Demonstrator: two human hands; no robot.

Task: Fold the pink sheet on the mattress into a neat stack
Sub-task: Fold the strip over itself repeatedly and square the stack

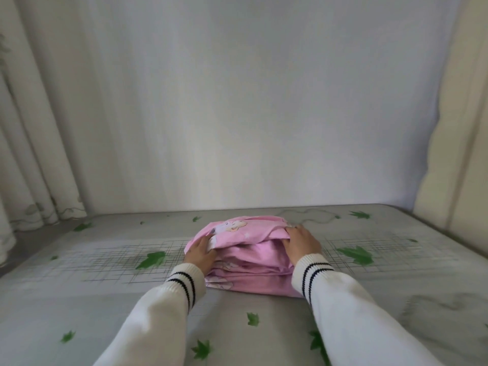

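We see the pink sheet bundled in thick folds on the leaf-printed mattress. Our left hand presses its left side, our right hand grips the top layer's right edge; pale curtains hang left.

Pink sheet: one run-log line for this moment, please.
pink sheet: folded bundle on mattress | left hand: left side | right hand: right side | top layer rumpled
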